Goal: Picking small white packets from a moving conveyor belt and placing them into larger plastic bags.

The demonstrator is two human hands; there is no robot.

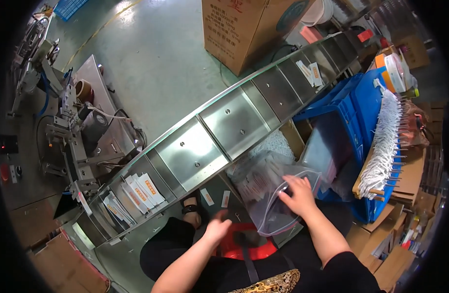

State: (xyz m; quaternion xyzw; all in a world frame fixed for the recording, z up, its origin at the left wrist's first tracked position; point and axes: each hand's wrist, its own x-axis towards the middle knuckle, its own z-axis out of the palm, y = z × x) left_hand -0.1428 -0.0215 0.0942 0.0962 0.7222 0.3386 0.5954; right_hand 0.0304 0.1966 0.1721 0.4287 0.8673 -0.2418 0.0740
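Note:
A clear plastic bag (263, 202) with a zip-type rim stands in front of me, its mouth toward me. My right hand (299, 196) grips the bag at its rim, fingers and thumb bent over the edge. Whitish packets show dimly through its far part. My left hand (218, 227) is raised to the left of the bag, apart from it. Its fingers are smeared by motion, and nothing shows clearly in them. Beneath the hands is a red stool seat (246, 241).
A metal conveyor trough (190, 151) crosses diagonally, with white-and-orange packets (144, 193) in its left end and more packets (310, 73) farther right. A blue crate (354, 110) and a rack of white strings (385, 141) stand right. A cardboard box (244, 34) stands beyond; machinery (70, 132) is left.

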